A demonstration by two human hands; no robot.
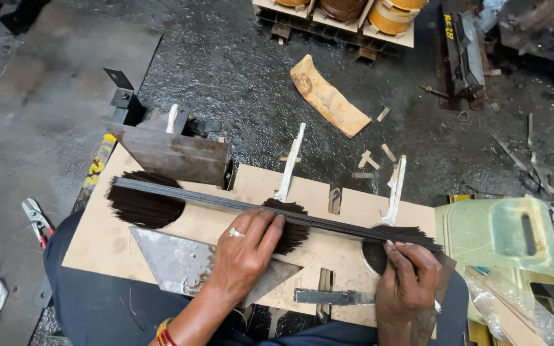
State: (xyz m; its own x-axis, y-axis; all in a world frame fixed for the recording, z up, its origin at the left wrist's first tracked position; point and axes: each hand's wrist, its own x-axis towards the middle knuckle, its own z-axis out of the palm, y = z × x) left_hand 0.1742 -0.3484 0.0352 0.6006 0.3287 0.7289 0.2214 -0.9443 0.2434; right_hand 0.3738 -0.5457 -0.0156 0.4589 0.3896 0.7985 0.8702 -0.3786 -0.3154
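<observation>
Daylight-like, even, fairly bright; source appears overhead, slightly from far side. Shadows soft, short, no hard edges. Wet-looking sheen on dark floor (pixel 238 70), speckled glare. Mild highlights on metal plates (pixel 174 154), pale board (pixel 354 205) near overexposed at centre. Focus sharp in middle; both hands crisp, left hand (pixel 245 250), right hand (pixel 408 282). Wide-angle bend toward corners, slight softness and darkening at 4 edges. No motion blur visible.
</observation>
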